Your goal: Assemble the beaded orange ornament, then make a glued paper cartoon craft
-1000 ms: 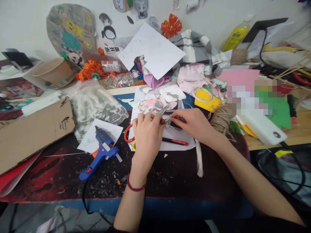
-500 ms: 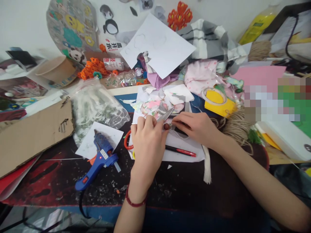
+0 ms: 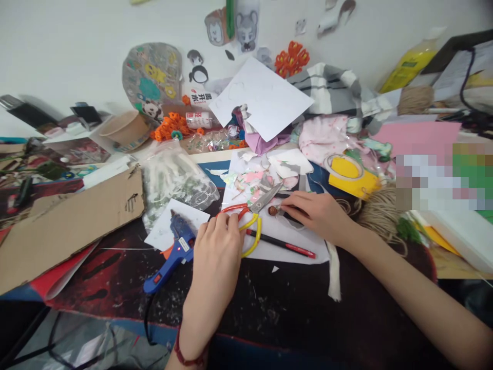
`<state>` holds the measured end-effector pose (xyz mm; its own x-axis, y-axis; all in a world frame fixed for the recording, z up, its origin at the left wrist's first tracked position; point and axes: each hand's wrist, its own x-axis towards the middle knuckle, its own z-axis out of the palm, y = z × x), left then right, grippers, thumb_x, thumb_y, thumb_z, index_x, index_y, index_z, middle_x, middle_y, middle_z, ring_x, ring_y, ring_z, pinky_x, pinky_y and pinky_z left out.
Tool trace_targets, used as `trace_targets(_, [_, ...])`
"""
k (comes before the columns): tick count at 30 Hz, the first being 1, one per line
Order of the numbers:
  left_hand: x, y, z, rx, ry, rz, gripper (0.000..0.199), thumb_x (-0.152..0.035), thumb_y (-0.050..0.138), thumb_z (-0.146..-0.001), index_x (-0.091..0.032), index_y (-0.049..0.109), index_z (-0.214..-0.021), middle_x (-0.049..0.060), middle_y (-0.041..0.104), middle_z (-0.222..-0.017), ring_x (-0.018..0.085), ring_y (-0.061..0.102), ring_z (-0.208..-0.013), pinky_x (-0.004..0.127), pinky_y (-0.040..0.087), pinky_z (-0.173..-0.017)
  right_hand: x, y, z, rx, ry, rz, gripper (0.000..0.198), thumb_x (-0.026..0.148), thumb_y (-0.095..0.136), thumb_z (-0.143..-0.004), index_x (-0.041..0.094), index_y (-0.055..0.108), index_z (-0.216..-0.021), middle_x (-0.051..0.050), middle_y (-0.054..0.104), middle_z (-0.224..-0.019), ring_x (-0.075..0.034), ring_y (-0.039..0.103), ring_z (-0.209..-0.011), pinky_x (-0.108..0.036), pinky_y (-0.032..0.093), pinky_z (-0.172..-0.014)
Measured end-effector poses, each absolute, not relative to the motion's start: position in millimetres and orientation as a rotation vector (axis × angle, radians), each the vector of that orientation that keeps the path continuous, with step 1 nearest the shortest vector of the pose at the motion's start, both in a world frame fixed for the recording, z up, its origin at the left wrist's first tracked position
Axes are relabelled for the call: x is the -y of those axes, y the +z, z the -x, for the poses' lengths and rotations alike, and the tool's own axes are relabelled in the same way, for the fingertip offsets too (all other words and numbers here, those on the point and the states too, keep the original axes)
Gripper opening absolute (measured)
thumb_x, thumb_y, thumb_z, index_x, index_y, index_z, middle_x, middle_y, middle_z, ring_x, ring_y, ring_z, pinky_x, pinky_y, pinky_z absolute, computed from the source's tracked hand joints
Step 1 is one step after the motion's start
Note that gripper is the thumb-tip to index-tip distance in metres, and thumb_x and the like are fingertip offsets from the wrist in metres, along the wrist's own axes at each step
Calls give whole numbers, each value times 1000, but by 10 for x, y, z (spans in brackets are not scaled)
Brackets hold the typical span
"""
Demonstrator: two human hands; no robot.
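My right hand [image 3: 318,213] pinches a small round brown thing [image 3: 272,210] between thumb and fingertips, just over the white paper. Beside the red and yellow handles of the scissors [image 3: 262,200] is my left hand [image 3: 217,249], back upward. Its fingers bend down and their tips are hidden, so I cannot tell whether they grip anything. The scissors lie with blades a little apart, pointing away to the right. A black and red pen [image 3: 283,244] rests on the paper below the brown thing. Left of my left hand lies a blue glue gun [image 3: 175,257], its small light lit.
Paper scraps [image 3: 250,185] cover the white sheet. A clear bag [image 3: 177,174] and a cardboard piece [image 3: 84,216] lie to the left. On the right are a twine coil [image 3: 379,205], a tape roll [image 3: 344,167] and a white cord [image 3: 334,272].
My left hand has drawn back leftward from the brown thing, uncovering the scissors' handles. My right hand still pinches the brown thing. The camera view has shifted, showing more wall and table at left.
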<state>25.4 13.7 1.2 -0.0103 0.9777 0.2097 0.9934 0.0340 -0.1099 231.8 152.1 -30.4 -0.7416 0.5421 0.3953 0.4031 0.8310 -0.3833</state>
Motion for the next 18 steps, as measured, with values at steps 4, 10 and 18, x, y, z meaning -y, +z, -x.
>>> trace_targets(4, [-138, -20, -232, 1967, -74, 2051, 23, -24, 54, -96, -11, 59, -114, 14, 60, -93, 29, 58, -86, 41, 48, -71, -1521, -327, -2335, 2502, 385, 665, 28, 30, 46, -102, 17, 70, -102, -8, 72, -92, -20, 67, -80, -32, 51, -70])
trace_targets(10, [26, 249, -111, 1871, -110, 1995, 35, -23, 50, -97, -9, 51, -129, 16, 58, -103, 27, 59, -85, 40, 52, -73, -1516, -330, -2337, 2501, 365, 648, 24, 28, 48, -102, 15, 68, -99, -7, 71, -92, -20, 67, -79, -32, 51, -69])
trace_targets(18, [-727, 768, 460, 1740, -129, 2202, 31, -27, 45, -100, -11, 55, -124, 14, 57, -104, 22, 61, -79, 33, 50, -69, -1510, -313, -2339, 2512, 380, 655, 24, 28, 47, -101, 17, 69, -101, -8, 72, -96, -20, 69, -83, -34, 54, -74])
